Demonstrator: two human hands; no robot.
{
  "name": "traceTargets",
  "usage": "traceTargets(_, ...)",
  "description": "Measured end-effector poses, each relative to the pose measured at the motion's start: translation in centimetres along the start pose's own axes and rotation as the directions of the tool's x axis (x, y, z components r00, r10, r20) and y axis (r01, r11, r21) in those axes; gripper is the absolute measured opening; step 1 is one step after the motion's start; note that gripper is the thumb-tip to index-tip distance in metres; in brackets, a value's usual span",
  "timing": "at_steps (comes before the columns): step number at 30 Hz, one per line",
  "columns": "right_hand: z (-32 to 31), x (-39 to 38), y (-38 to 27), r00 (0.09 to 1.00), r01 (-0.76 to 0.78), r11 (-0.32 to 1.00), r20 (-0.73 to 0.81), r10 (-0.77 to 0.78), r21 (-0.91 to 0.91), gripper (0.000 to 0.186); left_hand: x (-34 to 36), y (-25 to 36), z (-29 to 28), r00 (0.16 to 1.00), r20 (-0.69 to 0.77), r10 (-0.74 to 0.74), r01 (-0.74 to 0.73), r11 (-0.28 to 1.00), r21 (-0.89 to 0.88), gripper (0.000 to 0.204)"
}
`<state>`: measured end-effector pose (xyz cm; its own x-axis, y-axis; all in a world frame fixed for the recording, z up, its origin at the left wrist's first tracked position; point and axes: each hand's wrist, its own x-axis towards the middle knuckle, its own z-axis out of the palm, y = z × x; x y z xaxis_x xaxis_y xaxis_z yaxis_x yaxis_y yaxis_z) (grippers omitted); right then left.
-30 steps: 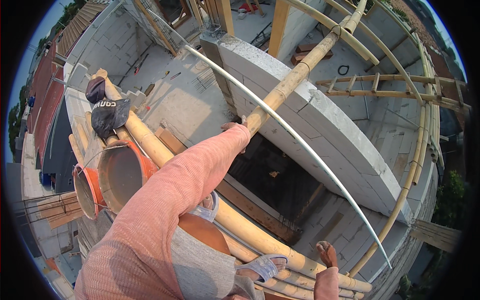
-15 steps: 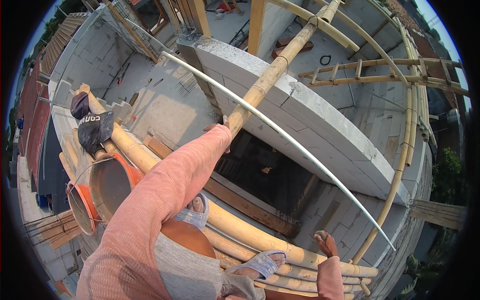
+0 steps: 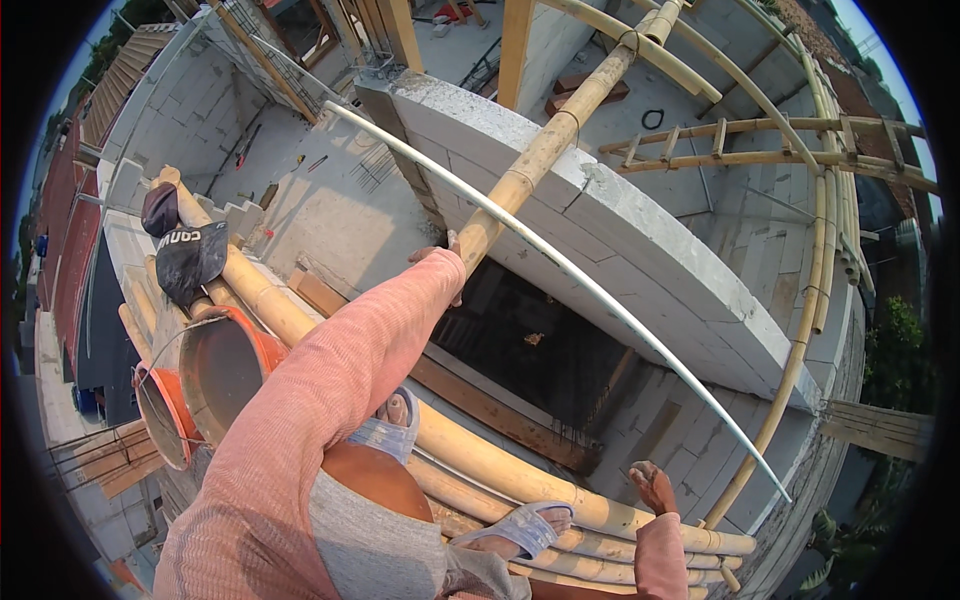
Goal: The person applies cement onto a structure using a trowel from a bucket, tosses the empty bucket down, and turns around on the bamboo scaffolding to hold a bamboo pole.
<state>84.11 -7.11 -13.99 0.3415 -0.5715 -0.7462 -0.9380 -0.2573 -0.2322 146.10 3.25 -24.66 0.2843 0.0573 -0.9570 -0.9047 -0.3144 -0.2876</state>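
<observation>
A thick bamboo pole [image 3: 545,150] slants down from the top right over a block wall, its near end at my left hand [image 3: 440,250]. My left hand is closed around that end, partly hidden by the pink sleeve. My right hand [image 3: 652,487] is curled into a loose fist at the lower right, with nothing seen sticking out of it. Just beyond it, a long thin white pipe [image 3: 620,312] crosses over the pole. Under my sandalled feet [image 3: 530,528] lie several bamboo poles [image 3: 510,472] side by side.
A deep dark opening [image 3: 530,345] gapes between the poles and the light block wall [image 3: 640,235]. Two orange buckets [image 3: 262,345] and a dark cap [image 3: 192,262] are at the left. A bamboo ladder [image 3: 740,160] and curved bamboo rails [image 3: 785,420] stand at the right.
</observation>
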Motion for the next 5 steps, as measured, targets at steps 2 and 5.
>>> traceTargets(2, 0.2, 1.0, -1.8, 1.0, 0.03, 1.0, 0.01, -0.03, 0.008, 0.041, 1.4, -2.5, 0.8, 0.996, 0.091, -0.018, 0.033, 0.986, -0.166, 0.062)
traceTargets(5, 0.2, 1.7, -3.5, 0.998, 0.062, 0.998, 0.005, -0.062, -0.008, 0.041, 2.6, -4.5, 1.8, 0.989, 0.092, -0.113, 0.109, 0.993, 0.054, 0.064)
